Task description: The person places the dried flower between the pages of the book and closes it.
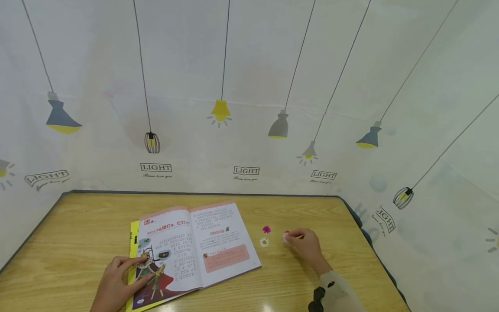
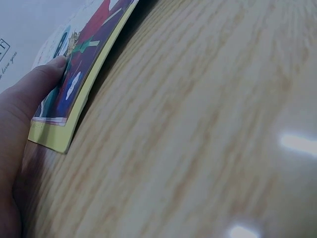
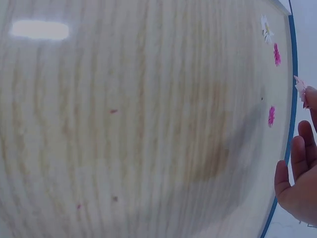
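Note:
An open book (image 1: 222, 229) with printed text and cartoon pictures lies on the wooden table. Across the lower left of its left page rests my left hand (image 1: 114, 281), thumb and index finger stretched apart and pressing the paper. To the right of the book, my right hand (image 1: 306, 247) pinches a pale pink flower (image 3: 301, 90) by its edge, its other fingers loosely bent. A magenta flower (image 3: 271, 116) lies on the table below that hand, mostly covered by it in the head view. Between book and hand are another magenta flower (image 1: 266, 229) and a white daisy (image 1: 264, 242).
A yellow border (image 2: 59, 141) shows under the book's left and lower edges. Small pink specks (image 3: 114, 111) dot the wooden tabletop (image 1: 93, 225). Behind and beside the table stands a pale wall covering (image 1: 187, 86) printed with hanging lamps. A black strap (image 1: 317, 299) is at my right wrist.

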`<action>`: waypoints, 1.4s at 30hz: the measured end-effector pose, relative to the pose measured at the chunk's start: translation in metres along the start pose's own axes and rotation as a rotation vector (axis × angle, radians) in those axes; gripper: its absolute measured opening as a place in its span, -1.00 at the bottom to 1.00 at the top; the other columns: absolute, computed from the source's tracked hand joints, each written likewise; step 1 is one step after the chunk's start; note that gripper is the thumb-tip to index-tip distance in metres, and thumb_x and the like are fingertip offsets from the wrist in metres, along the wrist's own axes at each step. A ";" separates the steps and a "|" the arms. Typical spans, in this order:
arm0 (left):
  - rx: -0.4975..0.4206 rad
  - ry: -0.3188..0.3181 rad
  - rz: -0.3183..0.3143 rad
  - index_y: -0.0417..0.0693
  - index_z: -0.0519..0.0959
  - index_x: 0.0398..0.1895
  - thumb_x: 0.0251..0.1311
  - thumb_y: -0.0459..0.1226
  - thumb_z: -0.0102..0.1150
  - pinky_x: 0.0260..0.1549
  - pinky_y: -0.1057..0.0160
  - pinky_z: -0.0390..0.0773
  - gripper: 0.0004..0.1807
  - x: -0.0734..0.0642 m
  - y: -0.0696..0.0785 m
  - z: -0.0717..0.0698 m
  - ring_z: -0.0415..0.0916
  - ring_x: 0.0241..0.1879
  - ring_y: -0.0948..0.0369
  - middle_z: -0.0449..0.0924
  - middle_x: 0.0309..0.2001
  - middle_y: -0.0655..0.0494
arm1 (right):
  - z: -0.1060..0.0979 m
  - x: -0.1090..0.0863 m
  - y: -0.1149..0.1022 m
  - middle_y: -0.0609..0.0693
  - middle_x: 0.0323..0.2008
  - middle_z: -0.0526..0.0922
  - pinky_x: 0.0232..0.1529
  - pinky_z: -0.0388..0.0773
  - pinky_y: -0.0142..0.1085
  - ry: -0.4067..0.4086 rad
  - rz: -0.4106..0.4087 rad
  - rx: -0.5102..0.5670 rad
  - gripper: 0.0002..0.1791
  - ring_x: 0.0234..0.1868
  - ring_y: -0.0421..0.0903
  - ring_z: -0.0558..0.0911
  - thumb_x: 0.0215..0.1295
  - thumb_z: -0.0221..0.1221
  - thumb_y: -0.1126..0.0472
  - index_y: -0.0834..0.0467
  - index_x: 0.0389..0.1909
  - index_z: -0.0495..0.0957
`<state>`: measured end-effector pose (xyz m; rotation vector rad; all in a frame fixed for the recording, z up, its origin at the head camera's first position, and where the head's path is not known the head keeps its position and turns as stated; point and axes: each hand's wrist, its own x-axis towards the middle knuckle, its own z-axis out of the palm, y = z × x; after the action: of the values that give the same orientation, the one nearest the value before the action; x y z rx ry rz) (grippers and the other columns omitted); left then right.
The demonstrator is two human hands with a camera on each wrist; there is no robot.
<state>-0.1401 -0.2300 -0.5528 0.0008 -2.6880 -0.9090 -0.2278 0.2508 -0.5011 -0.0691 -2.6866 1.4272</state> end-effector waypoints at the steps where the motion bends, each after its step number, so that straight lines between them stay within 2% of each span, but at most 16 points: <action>1: 0.000 0.003 0.003 0.04 0.63 -0.13 -0.25 0.12 0.42 -0.40 0.13 0.23 -0.42 0.000 0.000 0.000 0.28 -0.33 0.12 0.36 -0.25 0.02 | 0.001 0.001 -0.003 0.05 -0.36 0.57 -0.44 0.41 -0.26 -0.006 0.007 -0.002 -0.80 -0.43 -0.11 0.48 0.10 0.29 0.16 0.24 -0.39 0.63; 10: 0.007 0.002 -0.005 0.04 0.63 -0.12 -0.25 0.15 0.40 -0.33 0.07 0.24 -0.40 0.000 0.000 0.002 0.29 -0.29 0.08 0.35 -0.24 0.02 | 0.010 0.011 -0.026 0.04 -0.37 0.56 -0.44 0.40 -0.28 -0.036 0.005 0.001 -0.86 -0.44 -0.13 0.45 0.10 0.29 0.23 0.24 -0.38 0.62; 17: 0.017 0.005 0.002 0.03 0.63 -0.11 -0.25 0.15 0.39 -0.31 0.05 0.25 -0.39 0.000 0.002 0.002 0.30 -0.29 0.07 0.35 -0.24 0.02 | 0.023 0.022 -0.038 -0.01 -0.43 0.56 -0.44 0.42 -0.28 -0.057 -0.042 -0.016 -0.87 -0.45 -0.14 0.47 0.07 0.30 0.26 0.25 -0.41 0.62; 22: 0.022 0.011 0.006 0.03 0.63 -0.12 -0.25 0.15 0.40 -0.31 0.07 0.24 -0.40 0.000 0.002 0.002 0.29 -0.30 0.08 0.35 -0.25 0.02 | 0.032 0.027 -0.047 -0.01 -0.46 0.57 -0.47 0.43 -0.27 -0.084 -0.083 0.009 -0.90 -0.49 -0.13 0.49 0.05 0.31 0.29 0.26 -0.43 0.63; 27: 0.023 0.019 0.008 0.04 0.63 -0.13 -0.25 0.15 0.40 -0.32 0.08 0.24 -0.40 0.000 0.000 0.002 0.28 -0.30 0.10 0.34 -0.25 0.03 | 0.044 0.031 -0.057 0.04 -0.48 0.59 -0.45 0.51 -0.13 -0.117 -0.097 0.056 -0.88 -0.49 0.06 0.58 0.04 0.31 0.32 0.30 -0.43 0.62; 30: 0.023 0.022 0.006 0.04 0.64 -0.13 -0.26 0.15 0.40 -0.32 0.08 0.24 -0.40 0.000 0.000 0.002 0.28 -0.31 0.10 0.35 -0.26 0.03 | 0.051 0.033 -0.062 0.05 -0.49 0.59 -0.41 0.51 -0.05 -0.151 -0.073 0.069 -0.86 -0.51 0.06 0.57 0.05 0.31 0.29 0.30 -0.42 0.61; 35: 0.025 0.027 0.008 0.04 0.64 -0.14 -0.26 0.14 0.41 -0.32 0.07 0.24 -0.41 -0.001 0.001 0.001 0.29 -0.31 0.10 0.35 -0.26 0.03 | 0.062 0.035 -0.072 0.00 -0.46 0.58 -0.47 0.48 -0.21 -0.177 -0.078 -0.007 -0.84 -0.53 -0.12 0.48 0.05 0.32 0.22 0.25 -0.42 0.61; 38: 0.021 0.031 0.010 0.04 0.64 -0.13 -0.26 0.13 0.42 -0.31 0.07 0.25 -0.42 -0.002 0.002 0.000 0.29 -0.31 0.09 0.35 -0.26 0.03 | 0.069 0.036 -0.078 -0.02 -0.43 0.56 -0.47 0.41 -0.30 -0.183 -0.079 -0.045 -0.85 -0.47 -0.15 0.45 0.06 0.31 0.21 0.22 -0.42 0.61; 42: 0.019 0.028 0.009 0.03 0.63 -0.13 -0.25 0.13 0.41 -0.29 0.05 0.25 -0.41 -0.002 0.002 0.000 0.29 -0.29 0.08 0.34 -0.26 0.03 | 0.079 0.037 -0.083 -0.02 -0.42 0.55 -0.48 0.39 -0.33 -0.198 -0.078 -0.049 -0.86 -0.45 -0.14 0.45 0.08 0.31 0.22 0.22 -0.42 0.61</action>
<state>-0.1381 -0.2287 -0.5522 0.0059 -2.6686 -0.8747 -0.2730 0.1429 -0.4737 0.1801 -2.8450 1.4146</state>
